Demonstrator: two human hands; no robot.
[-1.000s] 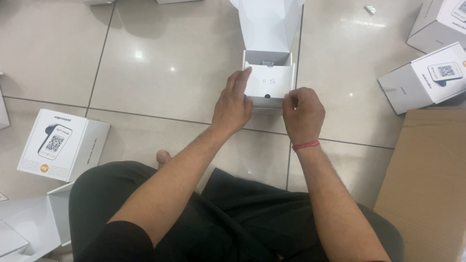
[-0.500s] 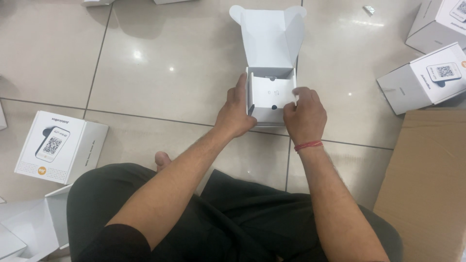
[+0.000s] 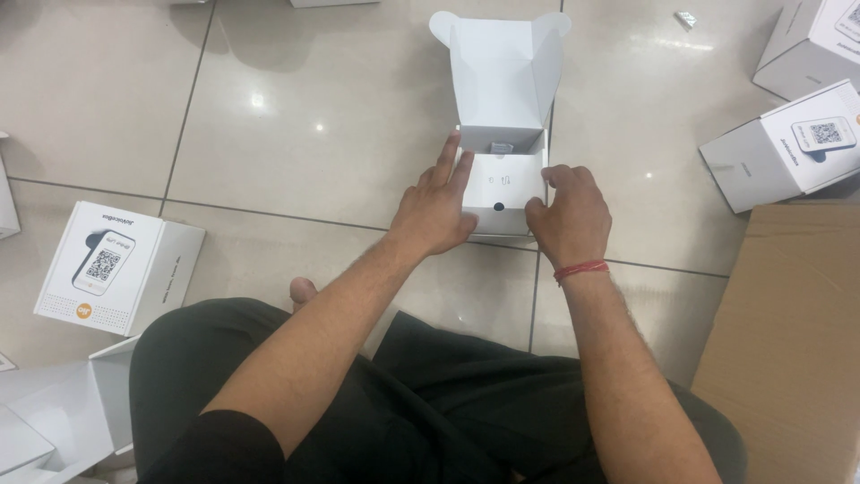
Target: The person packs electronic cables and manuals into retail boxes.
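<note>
Box: small white box [image 3: 502, 184], on the floor just in front of the knees, between both hands, lid flaps standing up and open.
Inside: white card tray [image 3: 503, 179] with a dark round hole near the front edge; small grey part at the back, too small to tell what.
Left hand [image 3: 436, 211]: flat against the box's left side, fingers straight and spread, gripping nothing.
Right hand [image 3: 568, 215]: curled on the box's right front corner, fingers bent over the edge; red thread [image 3: 580, 270] on the wrist.
Could go wrong: box may slide on the smooth floor from an uneven push; thin lid flap [image 3: 502, 67] may bend or tear if bumped; tray may go in crooked.
Floor: shiny pale tiles [image 3: 296, 116] with dark lines, bright light spots.
Around: closed white box [image 3: 116, 266] with a picture to the left, more like it at right [image 3: 788, 148], brown cardboard [image 3: 793, 350] at lower right, open white boxes [image 3: 54, 421] at lower left.
</note>
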